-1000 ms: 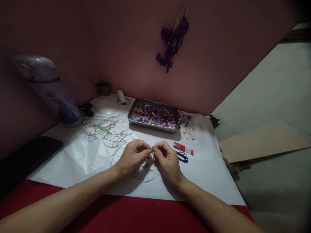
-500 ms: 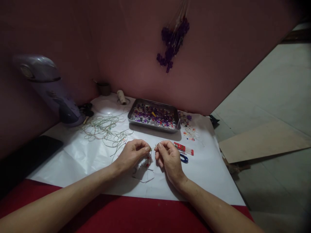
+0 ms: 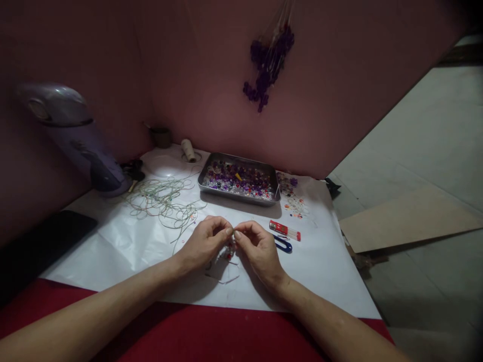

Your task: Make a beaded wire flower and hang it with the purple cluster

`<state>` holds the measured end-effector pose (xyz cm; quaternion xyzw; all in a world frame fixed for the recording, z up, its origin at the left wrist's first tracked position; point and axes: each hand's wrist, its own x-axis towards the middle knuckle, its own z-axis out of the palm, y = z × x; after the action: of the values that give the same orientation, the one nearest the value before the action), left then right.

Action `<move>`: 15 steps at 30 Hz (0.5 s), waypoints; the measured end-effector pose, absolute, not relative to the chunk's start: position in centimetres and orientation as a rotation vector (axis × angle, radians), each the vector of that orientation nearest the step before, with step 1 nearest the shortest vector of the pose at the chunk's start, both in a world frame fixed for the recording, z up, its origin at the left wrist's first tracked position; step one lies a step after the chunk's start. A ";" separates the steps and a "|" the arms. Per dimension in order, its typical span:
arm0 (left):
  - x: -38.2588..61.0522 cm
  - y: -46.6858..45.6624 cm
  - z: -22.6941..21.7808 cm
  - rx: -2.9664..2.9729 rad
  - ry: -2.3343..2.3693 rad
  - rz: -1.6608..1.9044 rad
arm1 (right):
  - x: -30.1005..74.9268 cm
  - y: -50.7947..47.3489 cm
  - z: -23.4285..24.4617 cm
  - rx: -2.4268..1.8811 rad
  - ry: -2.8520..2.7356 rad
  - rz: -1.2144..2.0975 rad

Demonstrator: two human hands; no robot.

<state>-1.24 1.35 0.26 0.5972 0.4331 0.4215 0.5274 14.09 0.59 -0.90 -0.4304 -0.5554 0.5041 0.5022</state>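
Note:
My left hand pinches the top of a small beaded piece, whose clear and red beads hang below the fingertips. Against it, my right hand is closed in a pinch at the same spot, thumb and forefinger meeting the left fingertips. What lies between the right fingertips is too small to make out. Pale cord ends trail on the white sheet under the hands. Right of my right hand lie a blue-handled tool and a red lighter.
Beyond the hands stands a metal tray of mixed beads. Tangled green cord spreads at left, near a purple flask. A thread spool lies at the back. Loose beads lie right of the tray; purple beadwork hangs on the wall.
My right hand has moved left, and its fingertips now meet those of my left hand. The blue-handled tool shows more fully. My left hand has stayed about where it was.

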 end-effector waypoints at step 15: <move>-0.9 1.2 0.9 1.411 1.101 0.992 | 14.2 0.5 -1.5 -1.046 -1.373 1.240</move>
<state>-0.90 1.19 0.89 0.5885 0.4595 0.4139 0.5207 14.16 0.47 -1.49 -0.4299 -0.5645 0.5097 0.4865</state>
